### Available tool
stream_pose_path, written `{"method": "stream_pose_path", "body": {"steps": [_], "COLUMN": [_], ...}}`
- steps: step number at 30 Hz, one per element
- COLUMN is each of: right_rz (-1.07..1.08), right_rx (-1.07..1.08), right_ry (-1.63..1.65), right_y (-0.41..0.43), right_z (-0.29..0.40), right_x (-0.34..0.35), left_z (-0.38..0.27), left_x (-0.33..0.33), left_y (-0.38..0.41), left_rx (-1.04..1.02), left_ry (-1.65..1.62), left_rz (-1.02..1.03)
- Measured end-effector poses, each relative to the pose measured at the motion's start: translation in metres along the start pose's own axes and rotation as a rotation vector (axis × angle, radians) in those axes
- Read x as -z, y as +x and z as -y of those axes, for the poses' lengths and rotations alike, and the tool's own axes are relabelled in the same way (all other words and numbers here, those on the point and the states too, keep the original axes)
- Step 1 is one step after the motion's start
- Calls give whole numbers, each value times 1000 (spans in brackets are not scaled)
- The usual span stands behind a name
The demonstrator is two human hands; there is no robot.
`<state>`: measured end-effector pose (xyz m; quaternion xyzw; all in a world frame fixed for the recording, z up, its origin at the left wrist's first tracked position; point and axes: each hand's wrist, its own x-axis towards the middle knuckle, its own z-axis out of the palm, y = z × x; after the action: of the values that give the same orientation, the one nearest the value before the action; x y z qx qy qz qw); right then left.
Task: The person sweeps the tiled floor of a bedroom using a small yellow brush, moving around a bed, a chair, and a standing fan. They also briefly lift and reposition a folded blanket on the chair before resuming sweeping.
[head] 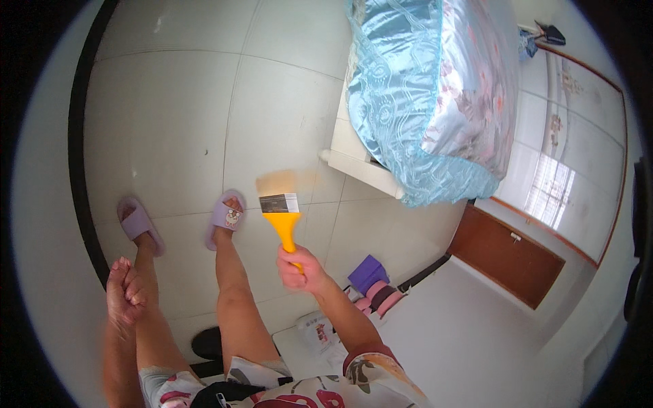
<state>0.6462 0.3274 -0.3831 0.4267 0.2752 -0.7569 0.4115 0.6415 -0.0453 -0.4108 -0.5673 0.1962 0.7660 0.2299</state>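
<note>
A wide flat paintbrush (283,227) with a yellow handle, a dark ferrule bearing a label and pale bristles is gripped in my right hand (300,270). Its bristles (276,182) point away from me over the tiled floor, their right side blurred. My left hand (125,290) is held up at the left, fingers curled in, and nothing shows inside it. Below the hands are my legs and a pair of lilac slippers (225,219) on my feet.
A bed with a shiny light-blue and floral cover (438,102) stands ahead to the right, its white frame corner (362,171) jutting out. Near the right wall are a purple box (369,274), pink items (383,297) and a white plastic bag (319,334). Glossy wardrobe panels (566,137) stand farther right.
</note>
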Motion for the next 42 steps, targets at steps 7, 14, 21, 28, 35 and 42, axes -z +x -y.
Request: {"method": "stream_pose_path", "body": {"steps": [7,14,21,28,35,42], "right_rz": [-513,-682,-842,-768,-1033,-1146], "right_rx": [28,63,35,10,199,329], "right_ry": [345,-80,-1379,-2013,-1896,-1653], "right_y": [41,66,108,175,250,296], "right_z": [-41,-38,13,121,201,235], "right_x": [53,92,144,164,165,177], "left_z": [0,17,52,76,90,90], "left_x": [2,-6,-25,-17,-17,-9], "left_y": [4,-1,2,28,54,77], "left_rx": [-14,-34,27,98,90,91], "left_ry": [116,264,375,424,464,511], "left_rz": [42,-112,-222,-255,-534,-644]}}
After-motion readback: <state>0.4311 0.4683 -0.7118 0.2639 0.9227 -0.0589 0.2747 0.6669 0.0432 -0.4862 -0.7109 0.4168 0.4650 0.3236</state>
